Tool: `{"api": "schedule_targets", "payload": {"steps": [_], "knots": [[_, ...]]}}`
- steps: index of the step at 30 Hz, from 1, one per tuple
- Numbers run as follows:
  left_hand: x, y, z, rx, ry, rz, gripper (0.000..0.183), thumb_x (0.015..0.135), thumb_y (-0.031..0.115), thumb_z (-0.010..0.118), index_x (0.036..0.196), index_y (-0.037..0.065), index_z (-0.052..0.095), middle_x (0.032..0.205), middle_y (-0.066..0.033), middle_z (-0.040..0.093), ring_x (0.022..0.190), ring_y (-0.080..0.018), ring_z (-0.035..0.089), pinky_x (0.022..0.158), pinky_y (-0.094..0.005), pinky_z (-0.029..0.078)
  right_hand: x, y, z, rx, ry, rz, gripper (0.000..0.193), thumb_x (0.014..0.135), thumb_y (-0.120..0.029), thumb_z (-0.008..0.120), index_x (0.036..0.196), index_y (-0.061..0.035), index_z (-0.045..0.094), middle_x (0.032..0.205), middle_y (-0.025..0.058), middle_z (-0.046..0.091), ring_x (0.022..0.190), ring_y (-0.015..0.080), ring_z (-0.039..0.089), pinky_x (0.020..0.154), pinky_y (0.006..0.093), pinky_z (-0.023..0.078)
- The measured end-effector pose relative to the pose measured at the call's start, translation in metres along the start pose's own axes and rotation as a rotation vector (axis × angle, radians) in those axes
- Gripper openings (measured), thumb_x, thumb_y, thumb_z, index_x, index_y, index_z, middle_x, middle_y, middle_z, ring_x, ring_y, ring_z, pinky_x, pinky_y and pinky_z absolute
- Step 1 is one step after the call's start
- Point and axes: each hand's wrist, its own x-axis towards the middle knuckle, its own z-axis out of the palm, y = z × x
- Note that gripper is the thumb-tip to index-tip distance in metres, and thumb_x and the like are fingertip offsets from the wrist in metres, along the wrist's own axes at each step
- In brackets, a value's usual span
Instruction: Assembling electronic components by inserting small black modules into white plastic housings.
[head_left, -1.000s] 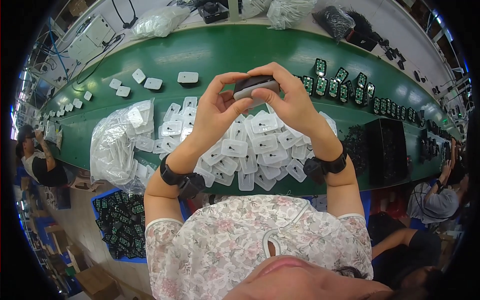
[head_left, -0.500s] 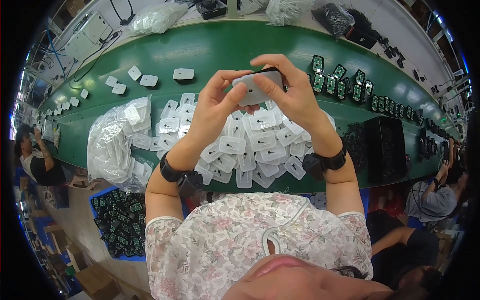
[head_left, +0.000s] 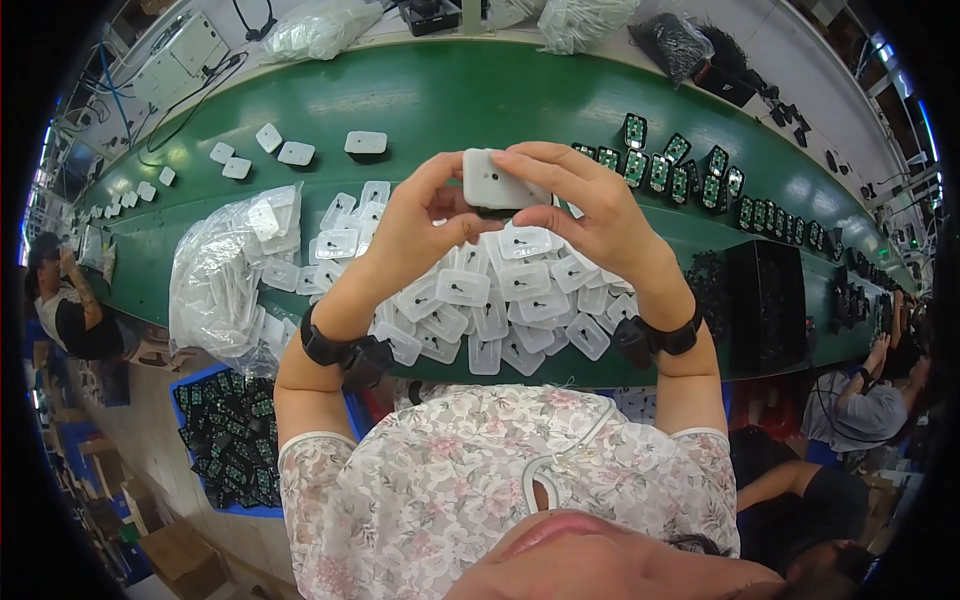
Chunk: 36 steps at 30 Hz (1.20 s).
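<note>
Between my two hands, above the green bench, is a small plastic case (head_left: 492, 184) with a white cover and a dark underside. The cover has rounded corners and a small dark hole. My left hand (head_left: 432, 208) grips its left end, fingers behind and thumb low at the near edge. My right hand (head_left: 578, 196) holds the right end, fingers across the top of the cover and thumb below. Just nearer to me lies a heap of translucent white covers (head_left: 463, 288), each with a dark mark in its middle.
A clear plastic bag of white covers (head_left: 222, 285) lies left of the heap. White-topped cases (head_left: 366, 142) stand farther left. Black housings with green circuit boards (head_left: 659, 172) stand in rows right, beyond a black box (head_left: 765, 300). A blue crate (head_left: 180, 385) is below the bench. Other people sit at both sides.
The case has tipped so its white cover faces me more upright. My right fingers have come over its top, and both thumbs have dropped from the cover to the lower edge.
</note>
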Motion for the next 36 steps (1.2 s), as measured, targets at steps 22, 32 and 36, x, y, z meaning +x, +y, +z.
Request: {"api": "schedule_targets", "payload": {"steps": [22, 32, 36], "knots": [[0.010, -0.049, 0.004, 0.050, -0.051, -0.068, 0.046, 0.075, -0.004, 0.065, 0.114, -0.003, 0.042, 0.100, -0.0115, 0.058, 0.086, -0.0186, 0.061, 0.071, -0.0271, 0.052, -0.110, 0.048, -0.041, 0.139, 0.330, 0.775, 0.030, 0.093, -0.025, 0.047, 0.104, 0.0013, 0.057, 0.080, 0.0066, 0.063, 0.061, 0.0110, 0.059, 0.056, 0.0228, 0.047], [0.060, -0.048, 0.063, 1.134, -0.241, 0.900, 0.044, 0.070, -0.003, 0.055, 0.114, -0.003, 0.050, 0.120, -0.0159, 0.050, 0.100, -0.0319, 0.054, 0.082, -0.0353, 0.047, -0.252, 0.037, -0.073, -1.315, 0.219, 0.829, 0.014, 0.084, -0.023, 0.057, 0.093, -0.0141, 0.063, 0.077, 0.0025, 0.057, 0.073, 0.0223, 0.057, 0.059, 0.0328, 0.045], [0.074, -0.053, 0.051, 1.196, -0.188, 0.965, 0.038, 0.074, 0.000, 0.055, 0.111, -0.002, 0.051, 0.119, -0.0139, 0.051, 0.097, -0.0294, 0.055, 0.081, -0.0350, 0.047, -0.264, 0.042, -0.072, -1.307, 0.338, 0.787, 0.015, 0.084, -0.029, 0.056, 0.085, -0.0142, 0.061, 0.067, 0.0037, 0.056, 0.065, 0.0256, 0.057, 0.055, 0.0370, 0.044]]}}
